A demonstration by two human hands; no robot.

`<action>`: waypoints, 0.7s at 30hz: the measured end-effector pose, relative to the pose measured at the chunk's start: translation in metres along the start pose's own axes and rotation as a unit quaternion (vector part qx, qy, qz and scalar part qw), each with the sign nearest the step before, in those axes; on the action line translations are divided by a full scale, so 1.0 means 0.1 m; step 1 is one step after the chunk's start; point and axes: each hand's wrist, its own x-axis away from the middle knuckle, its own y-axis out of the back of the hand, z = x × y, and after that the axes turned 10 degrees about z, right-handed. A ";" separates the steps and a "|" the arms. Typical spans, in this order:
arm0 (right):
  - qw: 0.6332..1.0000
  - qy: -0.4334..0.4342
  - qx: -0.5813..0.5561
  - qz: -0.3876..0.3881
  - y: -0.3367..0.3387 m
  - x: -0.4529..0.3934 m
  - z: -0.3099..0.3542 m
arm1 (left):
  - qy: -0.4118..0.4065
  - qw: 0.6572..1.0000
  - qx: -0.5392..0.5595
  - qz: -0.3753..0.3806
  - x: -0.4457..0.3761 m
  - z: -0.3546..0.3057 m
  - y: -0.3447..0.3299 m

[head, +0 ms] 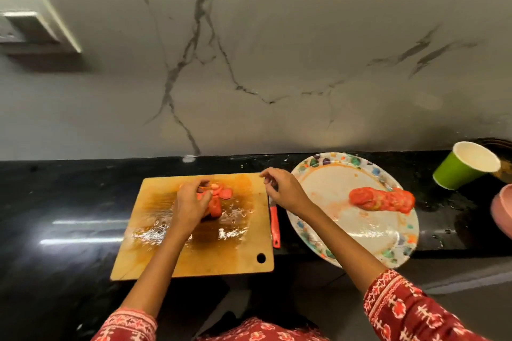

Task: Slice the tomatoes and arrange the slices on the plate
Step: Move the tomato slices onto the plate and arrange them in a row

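Left hand (191,206) reaches onto the cutting board (194,255), fingers curled around a cluster of tomato slices (219,196) at the board's 12 o'clock. Right hand (282,188) hovers over the board's 2 o'clock corner, fingers loosely bent, apparently holding nothing; blur limits certainty. Knife (274,225) lies between board and plate (332,183). Sliced row (382,199) occupies the plate's 3 o'clock side. Green cup (465,166) stands at the plate's 2 o'clock.

Black counter (69,202) carrying cutting board (243,246), knife (274,227), plate (332,191), green cup (454,171), pink dish (502,210)
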 end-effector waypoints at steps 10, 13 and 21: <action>0.992 -0.004 0.053 0.110 -0.65 -0.29 0.65 | 0.026 0.998 0.058 -0.013 0.16 0.56 0.49; 0.984 -0.021 0.126 0.124 -0.80 -0.32 0.77 | 0.011 0.998 0.068 0.000 0.18 0.61 0.48; 0.976 -0.087 0.059 0.193 -0.80 -0.31 0.74 | -0.001 0.995 0.095 0.020 0.16 0.60 0.48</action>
